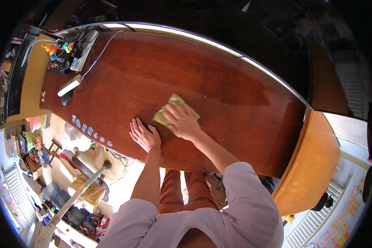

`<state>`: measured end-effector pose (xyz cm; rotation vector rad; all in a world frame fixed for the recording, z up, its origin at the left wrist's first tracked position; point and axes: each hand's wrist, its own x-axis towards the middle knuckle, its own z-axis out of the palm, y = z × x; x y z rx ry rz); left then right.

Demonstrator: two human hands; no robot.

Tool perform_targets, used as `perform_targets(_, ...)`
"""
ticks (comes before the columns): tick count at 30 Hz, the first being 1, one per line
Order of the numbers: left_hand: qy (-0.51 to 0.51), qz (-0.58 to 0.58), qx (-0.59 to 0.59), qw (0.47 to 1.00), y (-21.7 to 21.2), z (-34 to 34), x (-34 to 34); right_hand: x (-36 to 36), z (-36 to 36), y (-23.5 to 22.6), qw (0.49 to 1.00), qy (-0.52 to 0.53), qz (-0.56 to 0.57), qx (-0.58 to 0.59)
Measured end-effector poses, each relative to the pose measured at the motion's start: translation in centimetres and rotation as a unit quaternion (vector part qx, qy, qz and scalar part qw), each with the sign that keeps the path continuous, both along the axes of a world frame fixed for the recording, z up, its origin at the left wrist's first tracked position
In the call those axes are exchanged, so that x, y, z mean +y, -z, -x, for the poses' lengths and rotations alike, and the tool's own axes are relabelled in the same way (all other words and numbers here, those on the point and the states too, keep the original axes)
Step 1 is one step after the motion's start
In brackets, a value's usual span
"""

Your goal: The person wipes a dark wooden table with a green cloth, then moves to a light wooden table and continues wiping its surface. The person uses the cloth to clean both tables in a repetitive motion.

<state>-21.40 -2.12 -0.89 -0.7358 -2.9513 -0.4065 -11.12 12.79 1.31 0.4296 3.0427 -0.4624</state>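
My right hand (183, 121) presses down on a yellow-green cloth (175, 99) near the middle of a reddish-brown wooden desk (219, 78). The cloth lies spread under the palm, and its edges show beyond the fingers and on both sides. To the left, my left hand (144, 136) rests flat on the desktop near the front edge, fingers stretched out and holding nothing. The two hands are apart, with a short stretch of wood between them.
A white power strip (70, 85) and a dark computer mouse (66, 98) lie at the desk's left end. Behind them are tangled cables and small colourful figures (53, 50). Small stickers (90, 131) line the front left edge. A pale pole (74, 196) stands below left.
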Motion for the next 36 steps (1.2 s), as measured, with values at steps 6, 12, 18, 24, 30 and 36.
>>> perform_targets(6,-0.009,0.005,-0.011,1.0,-0.1,-0.2,0.3,11.2,-5.7,1.4,0.962,0.241,-0.127,-0.031)
perform_targets(12,-0.004,0.007,-0.028,1.0,-0.5,-0.4,0.8,14.0,1.3,2.2,0.95,0.279,-0.139,0.01)
perform_targets(18,-0.013,0.012,-0.026,1.0,-0.3,-0.1,0.1,7.6,-2.4,2.0,0.979,0.185,-0.09,-0.001)
perform_targets(24,-0.009,0.012,-0.035,0.999,-0.3,-0.3,0.7,13.2,1.4,2.2,0.967,0.228,-0.111,0.027)
perform_targets(30,-0.008,0.004,-0.027,1.0,-0.5,-0.2,0.6,11.2,1.4,2.5,0.968,0.241,-0.062,0.037)
perform_targets(36,-0.014,0.004,-0.023,1.0,-0.4,-0.1,0.2,9.8,-0.2,2.5,0.97,0.232,-0.06,0.032)
